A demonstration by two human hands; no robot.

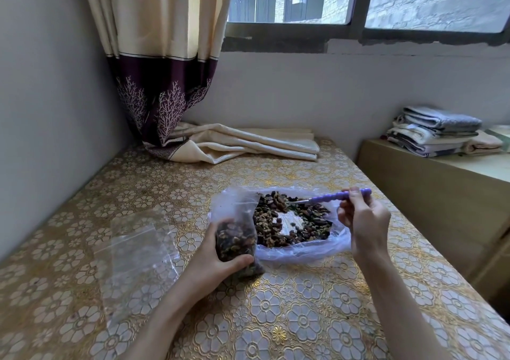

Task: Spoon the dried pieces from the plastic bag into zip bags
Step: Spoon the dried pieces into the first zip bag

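The left hand [220, 252] reaches in from the lower edge and grips a part-filled zip bag [238, 230] upright, thumb curled across its front near the bottom, the other fingers hidden behind it. The right hand [364, 219] is raised over the plastic bag [300, 246], fingers curled and pinching the purple handle of a spoon [331, 196] near its far end; the spoon points left, its bowl loaded and held above the dried pieces [292, 221]. These lie spread in the opened plastic bag, just right of the zip bag and touching it.

The spoon's bowl is mostly lost among the pieces. What the pieces are is hard to tell.

Empty zip bags [138, 249] lie flat to the left on a gold flowered tablecloth [276, 318]. A curtain [165, 83] hangs in the corner, its hem pooled on the table below a window [358, 1]. Folded towels [438, 130] sit on a cabinet at right.
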